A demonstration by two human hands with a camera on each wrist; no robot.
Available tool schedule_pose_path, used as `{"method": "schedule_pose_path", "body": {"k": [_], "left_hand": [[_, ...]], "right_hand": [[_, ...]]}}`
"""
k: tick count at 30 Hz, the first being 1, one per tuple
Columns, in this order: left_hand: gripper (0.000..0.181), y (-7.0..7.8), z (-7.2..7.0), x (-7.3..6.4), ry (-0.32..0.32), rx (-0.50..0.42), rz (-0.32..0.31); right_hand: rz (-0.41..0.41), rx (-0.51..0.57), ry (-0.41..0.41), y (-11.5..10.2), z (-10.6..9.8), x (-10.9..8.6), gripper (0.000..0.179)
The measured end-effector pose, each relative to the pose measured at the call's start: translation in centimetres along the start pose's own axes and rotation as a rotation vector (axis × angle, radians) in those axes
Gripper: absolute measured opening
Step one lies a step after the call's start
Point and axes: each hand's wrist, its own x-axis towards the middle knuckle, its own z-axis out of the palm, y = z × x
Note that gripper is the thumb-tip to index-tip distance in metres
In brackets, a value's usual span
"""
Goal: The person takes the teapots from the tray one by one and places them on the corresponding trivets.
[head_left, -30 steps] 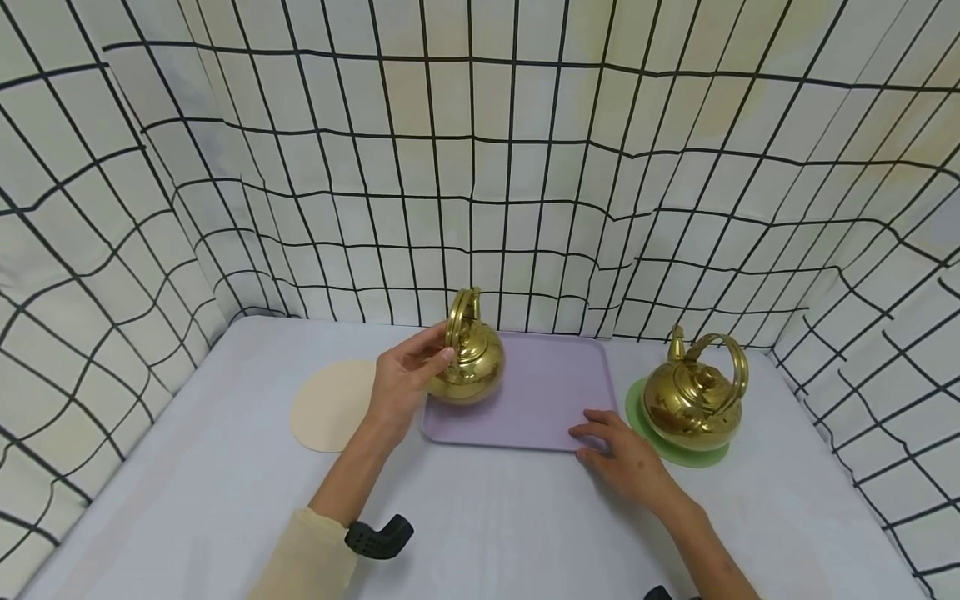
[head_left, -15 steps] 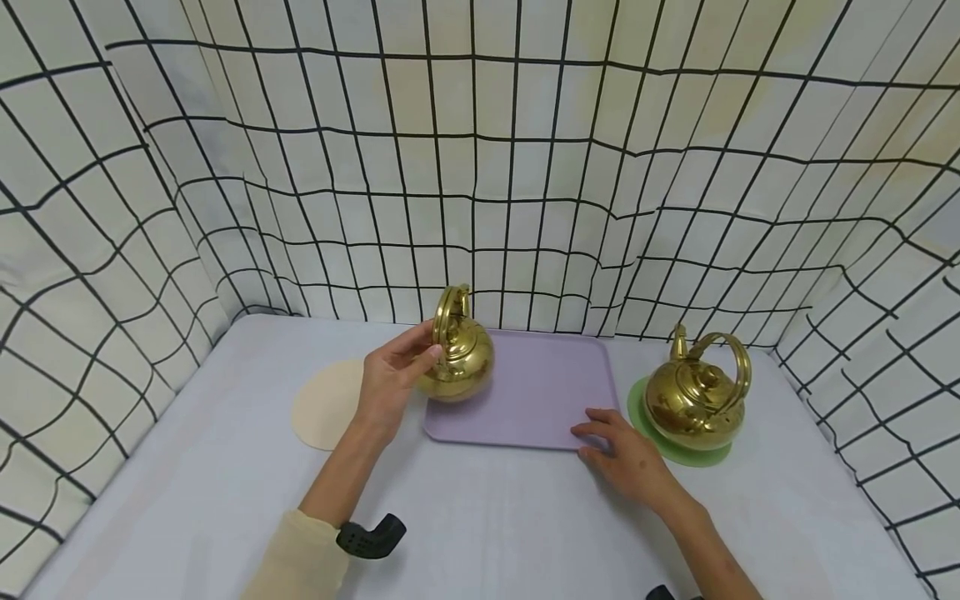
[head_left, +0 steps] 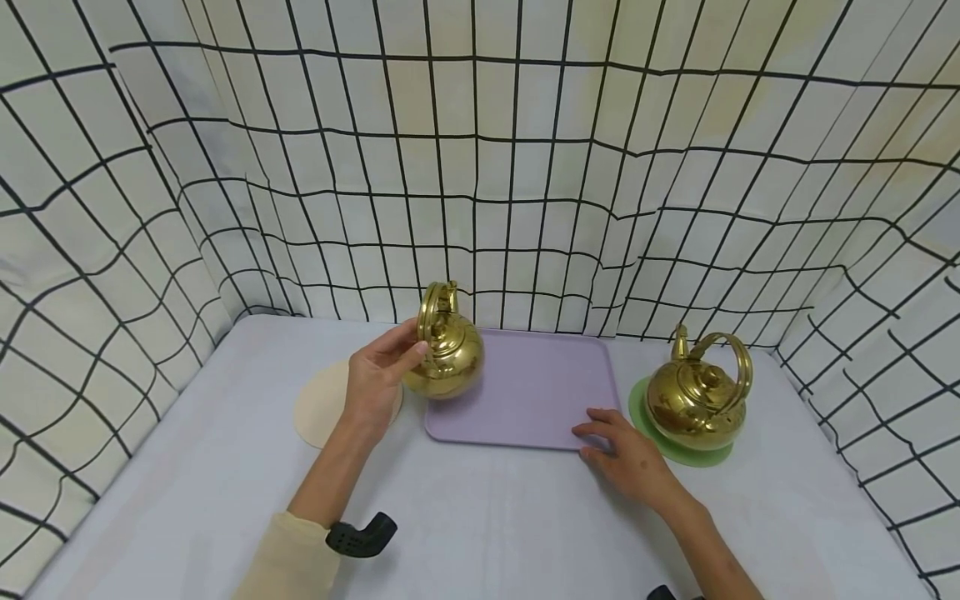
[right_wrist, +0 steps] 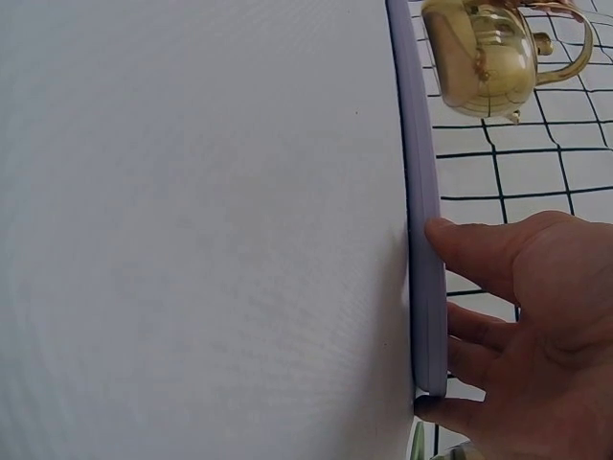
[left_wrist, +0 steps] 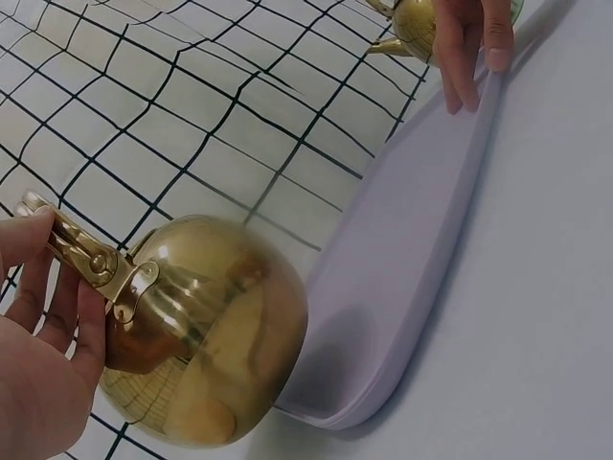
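Observation:
A round brass kettle (head_left: 447,358) hangs from my left hand (head_left: 375,383), thumb and fingers gripping its raised handle. It overlaps the left end of a lilac tray (head_left: 551,375); in the left wrist view the kettle's belly (left_wrist: 215,335) shows off the tray's near end. At the tray's front right corner rests my right hand (head_left: 626,458), its fingers fairly straight. Its thumb (right_wrist: 469,251) touches the outer rim, and the other fingers lie over the tray's inner side. A second brass kettle (head_left: 693,404) stands upright on a green round mat (head_left: 641,408), just right of that hand.
A cream round mat (head_left: 322,404) lies left of the tray, partly behind my left hand and wrist. White cloth covers the table (head_left: 480,517). White walls with black grid lines (head_left: 495,167) enclose the back and sides.
My left hand has carried the kettle steadily leftward, from over the tray toward the cream mat. The right hand, tray and second kettle have stayed put.

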Motion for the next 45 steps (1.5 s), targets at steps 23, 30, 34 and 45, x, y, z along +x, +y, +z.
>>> {"method": "schedule_pose_path", "body": {"k": [23,30,34,45], "left_hand": [[0.041,1.0,-2.0,0.2,0.148,-0.076,0.029],[0.041,1.2,-2.7,0.0,0.161,-0.075,0.024],[0.041,1.2,-3.1,-0.1,0.163,-0.068,0.026],[0.041,1.6,-4.4,-0.4,0.193,-0.065,0.027]], "right_hand": [[0.012,0.003,-0.008,-0.2,-0.2,0.0,0.028],[0.016,0.010,-0.011,-0.3,-0.1,0.0,0.028],[0.015,0.007,-0.011,-0.3,-0.1,0.0,0.028],[0.011,0.005,-0.005,-0.1,-0.1,-0.1,0.028]]}}
